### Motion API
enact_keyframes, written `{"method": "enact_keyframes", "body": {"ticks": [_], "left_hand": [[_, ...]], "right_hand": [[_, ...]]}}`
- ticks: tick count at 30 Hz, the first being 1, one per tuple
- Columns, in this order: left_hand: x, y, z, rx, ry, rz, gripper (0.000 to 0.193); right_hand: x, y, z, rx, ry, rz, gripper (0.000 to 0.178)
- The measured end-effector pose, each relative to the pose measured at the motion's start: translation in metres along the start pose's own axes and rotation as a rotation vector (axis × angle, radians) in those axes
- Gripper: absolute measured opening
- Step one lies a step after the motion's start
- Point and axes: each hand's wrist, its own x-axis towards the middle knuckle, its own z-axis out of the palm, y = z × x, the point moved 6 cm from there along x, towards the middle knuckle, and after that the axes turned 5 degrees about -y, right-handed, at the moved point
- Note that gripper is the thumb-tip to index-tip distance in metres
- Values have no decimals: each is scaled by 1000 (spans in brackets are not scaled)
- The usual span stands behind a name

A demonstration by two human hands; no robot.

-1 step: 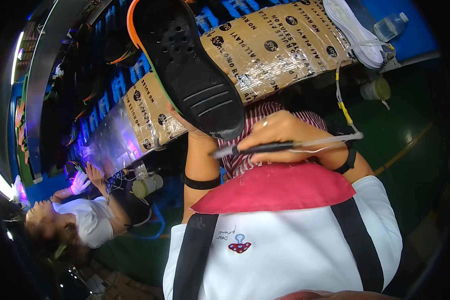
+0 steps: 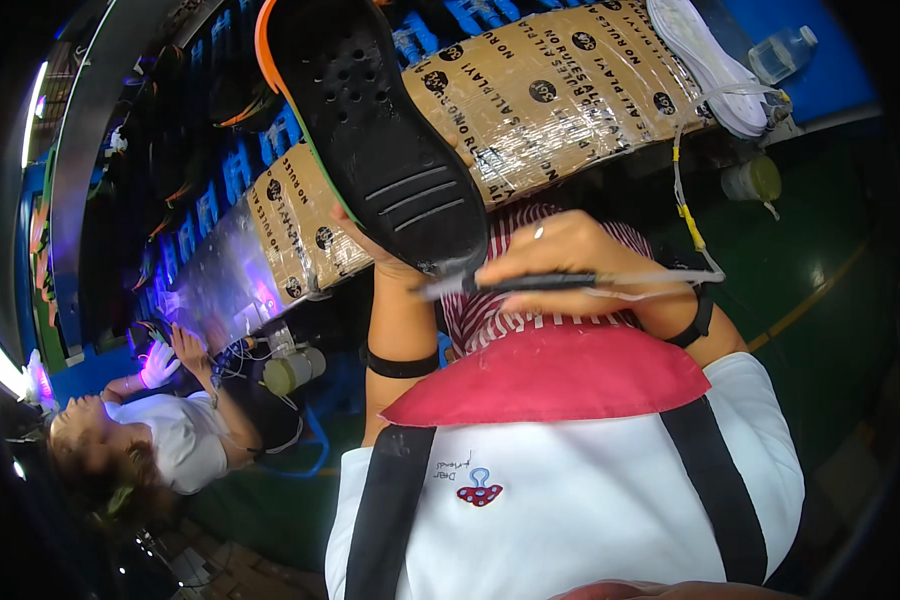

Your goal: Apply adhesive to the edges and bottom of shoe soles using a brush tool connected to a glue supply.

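Observation:
My left hand point(image 2: 378, 250) grips a shoe sole point(image 2: 370, 140) from beneath; most of its fingers are hidden behind it. The sole is black, with an orange and green edge, a cluster of round holes and several raised lines. It is tilted, its lower end towards me. My right hand point(image 2: 555, 255) is closed round a dark pen-shaped applicator point(image 2: 540, 283) with a thin clear tube at its back. The applicator's tip points left, just below the sole's lower end. Motion blurs the tip, and I cannot tell whether it touches the sole.
A cardboard-covered bench edge point(image 2: 540, 100) lies beyond my lap. At the far right are a white sole point(image 2: 710, 65), a clear plastic bottle point(image 2: 782, 55) and a hanging lidded jar point(image 2: 752, 180). Blue racks point(image 2: 235, 165) stand behind the bench. A co-worker point(image 2: 175, 430) works at the left.
My right hand has shifted slightly upward, and the applicator's tip has moved a little left and up. The sole and my left hand stay almost still.

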Motion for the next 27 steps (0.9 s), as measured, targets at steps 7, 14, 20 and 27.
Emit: {"method": "enact_keyframes", "body": {"ticks": [7, 14, 20, 27], "left_hand": [[5, 11, -16, 72, 124, -22, 96], [13, 18, 9, -79, 15, -178, 57], [20, 16, 26, -58, -66, -321, 59], [23, 12, 15, 179, 88, -527, 45]], "right_hand": [[4, 2, 1, -231, -104, -14, 25], [4, 9, -3, -265, -94, 38, 24], [4, 2, -6, -192, -203, 3, 25], [4, 8, -4, -316, -159, -59, 22]]}}
